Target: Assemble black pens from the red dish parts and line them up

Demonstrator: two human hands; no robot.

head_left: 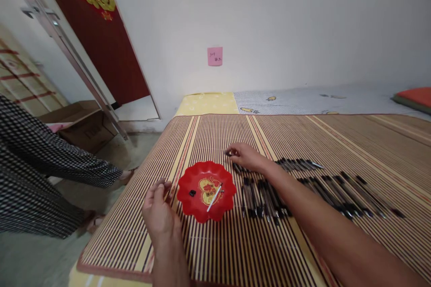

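Note:
My right hand (247,156) reaches across the mat with thumb and fingers pinched on a small black piece (228,154), perhaps a pen cap. Under that wrist runs a row of small black pen parts (237,169). My left hand (160,210) is at the left of a red scalloped plate (186,204), fingers curled together; whatever they hold, if anything, is hidden. In the plate lie black bits (192,193) and a thin white stick (214,198). Pens (264,197) lie side by side right of the plate, and more pens (336,195) lie beyond my right forearm.
A striped bamboo mat (215,251) covers the bed. Another person's legs in checked trousers (40,166) stand at the left, near a cardboard box (89,130). A pink note (214,56) is on the wall. An orange cushion (415,98) sits at the far right.

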